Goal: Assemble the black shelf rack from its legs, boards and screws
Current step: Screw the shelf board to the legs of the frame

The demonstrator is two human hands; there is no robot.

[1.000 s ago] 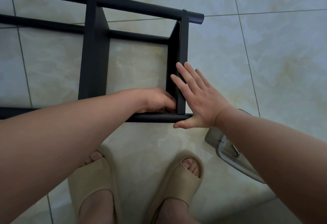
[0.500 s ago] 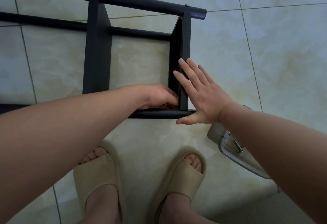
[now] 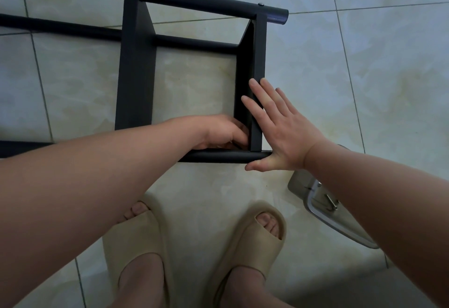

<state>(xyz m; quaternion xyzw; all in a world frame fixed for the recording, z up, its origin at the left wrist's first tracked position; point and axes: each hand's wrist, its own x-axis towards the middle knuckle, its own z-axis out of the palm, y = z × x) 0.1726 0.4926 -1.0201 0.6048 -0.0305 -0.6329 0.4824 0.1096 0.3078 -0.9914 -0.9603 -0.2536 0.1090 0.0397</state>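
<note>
The black shelf rack (image 3: pixel 136 64) lies on its side on the tiled floor. Its end board (image 3: pixel 258 47) spans between the far leg tube (image 3: pixel 194 1) and the near leg tube (image 3: pixel 218 157). My left hand (image 3: pixel 221 132) reaches into the inner corner where the end board meets the near leg. Its fingers are curled, and what they pinch is hidden. My right hand (image 3: pixel 284 132) lies flat, fingers spread, against the outer face of the end board, with the thumb under the end of the near leg. Two screw heads show on the far leg.
A clear tray (image 3: pixel 313 205) holding small metal hardware (image 3: pixel 331 202) sits on the floor right of the rack, partly under my right forearm. My feet in beige slippers (image 3: pixel 136 242) stand just in front of the near leg. Pale floor tiles surround the rack.
Both hands stay at the same corner. The view has shifted slightly, and the fingers of my left hand have moved a little in the corner.
</note>
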